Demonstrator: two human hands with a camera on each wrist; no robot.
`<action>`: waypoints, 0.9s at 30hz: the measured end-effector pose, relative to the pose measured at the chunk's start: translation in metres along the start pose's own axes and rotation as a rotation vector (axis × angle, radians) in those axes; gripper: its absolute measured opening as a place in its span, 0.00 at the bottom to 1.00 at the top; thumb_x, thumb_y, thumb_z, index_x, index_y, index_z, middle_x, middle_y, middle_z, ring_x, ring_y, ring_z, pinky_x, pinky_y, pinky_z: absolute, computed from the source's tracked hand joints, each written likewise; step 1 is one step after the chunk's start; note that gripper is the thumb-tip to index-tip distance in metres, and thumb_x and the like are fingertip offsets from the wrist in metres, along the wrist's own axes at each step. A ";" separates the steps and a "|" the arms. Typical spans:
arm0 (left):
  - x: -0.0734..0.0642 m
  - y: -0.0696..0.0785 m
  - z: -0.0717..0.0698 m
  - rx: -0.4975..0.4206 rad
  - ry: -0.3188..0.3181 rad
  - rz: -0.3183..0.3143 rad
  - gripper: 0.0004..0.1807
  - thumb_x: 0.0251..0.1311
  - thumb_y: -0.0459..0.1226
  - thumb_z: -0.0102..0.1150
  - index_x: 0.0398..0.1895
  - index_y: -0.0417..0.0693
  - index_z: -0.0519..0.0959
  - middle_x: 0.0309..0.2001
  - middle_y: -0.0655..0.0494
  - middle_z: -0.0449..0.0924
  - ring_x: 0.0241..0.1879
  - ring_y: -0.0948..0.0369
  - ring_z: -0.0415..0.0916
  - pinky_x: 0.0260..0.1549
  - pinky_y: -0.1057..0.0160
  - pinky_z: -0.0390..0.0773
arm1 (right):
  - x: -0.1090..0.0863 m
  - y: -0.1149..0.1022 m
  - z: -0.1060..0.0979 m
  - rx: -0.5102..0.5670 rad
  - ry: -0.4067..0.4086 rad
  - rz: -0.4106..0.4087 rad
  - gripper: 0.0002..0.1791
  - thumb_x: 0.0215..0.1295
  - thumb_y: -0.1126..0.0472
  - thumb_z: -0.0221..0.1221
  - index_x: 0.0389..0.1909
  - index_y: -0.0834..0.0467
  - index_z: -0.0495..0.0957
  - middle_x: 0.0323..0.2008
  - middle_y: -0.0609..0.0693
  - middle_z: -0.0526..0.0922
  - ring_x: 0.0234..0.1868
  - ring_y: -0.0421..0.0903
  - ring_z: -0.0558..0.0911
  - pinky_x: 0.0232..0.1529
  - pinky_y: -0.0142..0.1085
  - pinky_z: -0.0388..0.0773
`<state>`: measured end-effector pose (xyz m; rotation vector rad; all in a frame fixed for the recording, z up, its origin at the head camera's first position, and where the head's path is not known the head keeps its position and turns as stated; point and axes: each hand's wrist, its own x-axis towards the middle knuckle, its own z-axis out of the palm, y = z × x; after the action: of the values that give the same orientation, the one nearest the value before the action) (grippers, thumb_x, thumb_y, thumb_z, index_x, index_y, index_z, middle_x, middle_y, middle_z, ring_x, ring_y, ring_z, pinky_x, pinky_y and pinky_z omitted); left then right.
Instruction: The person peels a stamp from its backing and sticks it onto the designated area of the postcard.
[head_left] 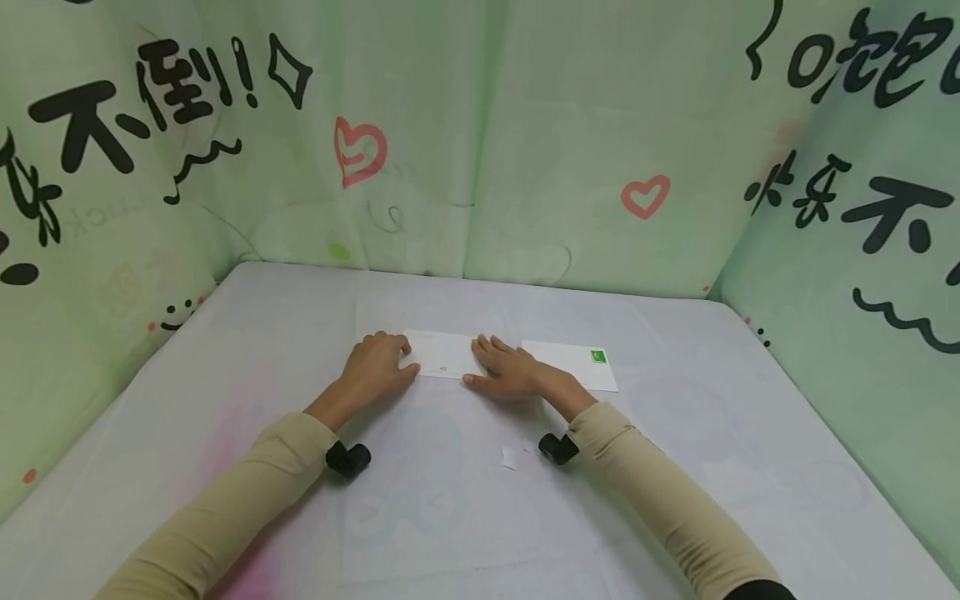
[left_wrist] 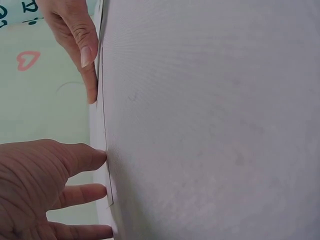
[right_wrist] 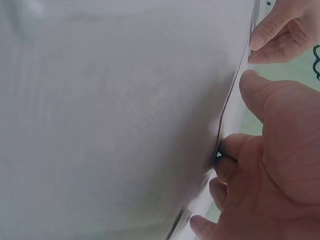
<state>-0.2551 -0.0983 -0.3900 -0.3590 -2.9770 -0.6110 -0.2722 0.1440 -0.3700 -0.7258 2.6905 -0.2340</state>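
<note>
A white envelope-like piece of paper (head_left: 444, 354) lies flat between the two hands, a small dark mark near its front edge. My left hand (head_left: 381, 364) is at its left end, thumb and index finger spread at the edge; in the left wrist view the left fingers (left_wrist: 82, 196) reach out fairly straight. Over the paper's right part rests my right hand (head_left: 507, 371), palm down with fingers spread, covering that end. Just beyond it, partly behind the right wrist, lies a white envelope (head_left: 576, 358) with a green stamp (head_left: 597, 356) in its upper right corner.
Nearer the body, a small white scrap of paper (head_left: 508, 457) lies on the white-covered table (head_left: 420, 533). Black wrist cameras (head_left: 348, 460) sit below both wrists. Pale green printed curtains (head_left: 555, 142) enclose the table's back and sides.
</note>
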 end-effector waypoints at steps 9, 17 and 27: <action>-0.001 0.001 -0.001 -0.010 -0.012 -0.003 0.18 0.64 0.41 0.65 0.50 0.36 0.83 0.44 0.40 0.83 0.44 0.46 0.79 0.46 0.48 0.78 | -0.004 0.009 0.004 0.146 0.141 -0.064 0.38 0.82 0.46 0.43 0.79 0.68 0.50 0.80 0.65 0.47 0.81 0.63 0.45 0.78 0.57 0.45; -0.002 -0.001 -0.002 -0.035 -0.001 -0.003 0.20 0.65 0.42 0.65 0.51 0.35 0.83 0.47 0.37 0.83 0.47 0.45 0.79 0.48 0.48 0.79 | -0.022 0.008 0.003 0.431 0.294 -0.002 0.36 0.81 0.41 0.45 0.80 0.57 0.56 0.80 0.57 0.55 0.79 0.60 0.55 0.77 0.55 0.53; -0.015 -0.003 -0.008 -0.134 0.046 0.015 0.24 0.67 0.41 0.61 0.58 0.30 0.77 0.45 0.36 0.85 0.47 0.45 0.79 0.51 0.46 0.78 | -0.049 -0.001 0.006 0.877 0.442 0.111 0.31 0.78 0.41 0.51 0.74 0.51 0.70 0.72 0.50 0.72 0.74 0.55 0.68 0.71 0.55 0.66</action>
<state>-0.2411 -0.1076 -0.3854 -0.3718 -2.8949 -0.8077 -0.2292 0.1677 -0.3612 -0.2568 2.5685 -1.5623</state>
